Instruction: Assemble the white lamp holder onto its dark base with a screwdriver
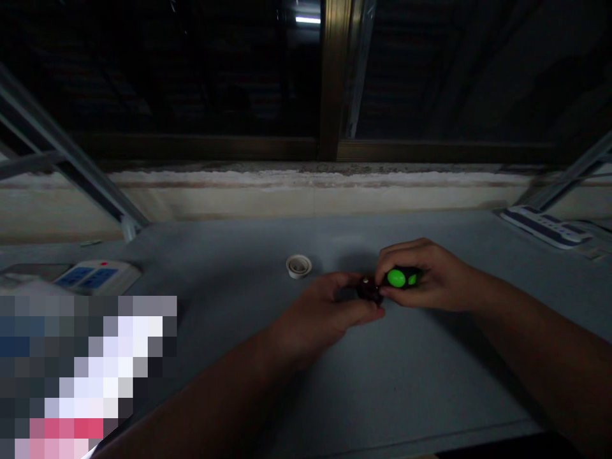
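My right hand (430, 277) is wrapped round a screwdriver with a green and black handle (400, 278); its tip end points left. My left hand (329, 309) pinches a small dark round part (369, 288) just in front of the screwdriver, and both hands meet over the grey table top (239, 357). A small white ring-shaped cap (299, 266) lies on the table to the left of my hands, apart from them. The screwdriver's shaft is hidden between my fingers.
A white power strip with blue sockets (93, 275) lies at the left edge, another power strip (545, 225) at the far right. Metal frame bars (71, 172) slant up at the left. A dark window with a brown frame (335, 83) stands behind the sill.
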A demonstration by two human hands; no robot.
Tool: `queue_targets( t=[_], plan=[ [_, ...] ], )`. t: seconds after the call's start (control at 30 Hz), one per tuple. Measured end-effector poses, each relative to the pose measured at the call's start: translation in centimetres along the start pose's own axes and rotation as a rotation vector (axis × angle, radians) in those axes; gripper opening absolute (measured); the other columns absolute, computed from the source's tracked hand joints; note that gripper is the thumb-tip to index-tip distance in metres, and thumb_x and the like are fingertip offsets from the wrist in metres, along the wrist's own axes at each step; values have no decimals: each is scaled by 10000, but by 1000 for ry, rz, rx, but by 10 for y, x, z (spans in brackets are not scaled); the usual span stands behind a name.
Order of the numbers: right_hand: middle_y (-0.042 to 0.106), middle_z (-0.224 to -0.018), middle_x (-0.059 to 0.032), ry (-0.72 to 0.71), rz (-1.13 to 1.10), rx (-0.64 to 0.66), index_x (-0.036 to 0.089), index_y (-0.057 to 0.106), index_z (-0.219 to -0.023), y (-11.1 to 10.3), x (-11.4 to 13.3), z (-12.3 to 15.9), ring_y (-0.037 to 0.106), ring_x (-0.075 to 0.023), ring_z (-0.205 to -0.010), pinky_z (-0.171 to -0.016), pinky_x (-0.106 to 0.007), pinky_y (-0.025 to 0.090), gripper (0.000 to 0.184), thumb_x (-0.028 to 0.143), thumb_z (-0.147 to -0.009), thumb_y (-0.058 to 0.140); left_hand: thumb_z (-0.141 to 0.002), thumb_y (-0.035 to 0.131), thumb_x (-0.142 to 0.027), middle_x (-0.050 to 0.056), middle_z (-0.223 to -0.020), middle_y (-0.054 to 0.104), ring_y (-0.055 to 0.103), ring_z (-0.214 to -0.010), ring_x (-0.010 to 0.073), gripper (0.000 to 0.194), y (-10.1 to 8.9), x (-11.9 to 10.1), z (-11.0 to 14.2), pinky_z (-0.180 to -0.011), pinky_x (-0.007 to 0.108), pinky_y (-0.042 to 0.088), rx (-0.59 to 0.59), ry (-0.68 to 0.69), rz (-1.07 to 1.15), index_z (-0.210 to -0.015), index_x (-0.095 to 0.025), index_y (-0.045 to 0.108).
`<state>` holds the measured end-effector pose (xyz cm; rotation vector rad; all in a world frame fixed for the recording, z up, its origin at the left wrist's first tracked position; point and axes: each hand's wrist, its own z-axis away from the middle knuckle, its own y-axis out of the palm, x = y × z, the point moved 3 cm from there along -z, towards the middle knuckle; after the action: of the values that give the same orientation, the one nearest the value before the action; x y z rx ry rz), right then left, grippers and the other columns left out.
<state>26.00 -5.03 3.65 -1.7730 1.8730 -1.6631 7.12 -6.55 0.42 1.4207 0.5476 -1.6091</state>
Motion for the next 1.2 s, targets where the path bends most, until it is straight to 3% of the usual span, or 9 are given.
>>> queue_targets(
  t=[0.13,0.3,0.43,0.6,0.77,0.9,1.03,1.2],
  plan=[
    [708,-846,11,27,21,29,197,711,-968,1,0,0,640,-80,-745,-697,-211,475,80,248,-909,728,-843,741,-255,51,-1054,731,724,-1025,202,191,3,11,-1,-1003,400,567,60,-4,-38,-1004,-165,693],
    [695,-845,7,111,-11,140,185,704,-932,5,2,-1,634,-82,-743,-701,-217,467,76,260,-926,694,-855,704,-319,65,-996,733,712,-912,236,290,2,13,3,-788,361,567,-41,134,-553,-1105,-183,648],
    [652,-814,14,144,-15,204,176,659,-858,8,7,-1,609,-83,-734,-689,-219,440,67,221,-906,674,-873,658,-308,85,-1053,720,692,-947,252,291,7,7,8,-790,368,530,-89,163,-736,-1132,-189,599],
    [615,-802,27,201,140,284,177,602,-797,15,14,-1,584,-96,-749,-687,-237,386,82,138,-786,674,-912,588,-284,117,-1082,685,666,-994,283,181,15,4,14,-824,411,493,-31,167,-932,-1049,-185,525],
    [605,-813,35,207,172,281,184,596,-800,20,15,-1,571,-100,-753,-685,-238,365,133,115,-703,656,-922,576,-285,118,-1088,675,657,-999,277,183,16,3,15,-838,410,482,-17,201,-925,-1057,-187,501],
    [597,-812,36,136,135,231,184,597,-819,19,10,-2,559,-95,-746,-684,-229,367,170,104,-677,643,-878,645,-321,79,-1002,678,662,-913,251,246,11,1,11,-754,377,484,-24,201,-830,-1034,-193,505],
    [600,-785,39,87,127,203,183,602,-824,18,7,-2,557,-94,-723,-673,-227,366,170,109,-676,643,-844,695,-358,17,-883,664,656,-781,196,295,3,5,5,-659,321,477,-25,220,-734,-1012,-211,503],
    [609,-765,34,72,122,175,183,610,-828,17,3,-3,560,-97,-701,-664,-231,374,144,132,-705,662,-844,724,-368,22,-914,705,690,-838,189,302,-2,13,-2,-703,303,514,19,232,-614,-1019,-201,543]
  ],
)
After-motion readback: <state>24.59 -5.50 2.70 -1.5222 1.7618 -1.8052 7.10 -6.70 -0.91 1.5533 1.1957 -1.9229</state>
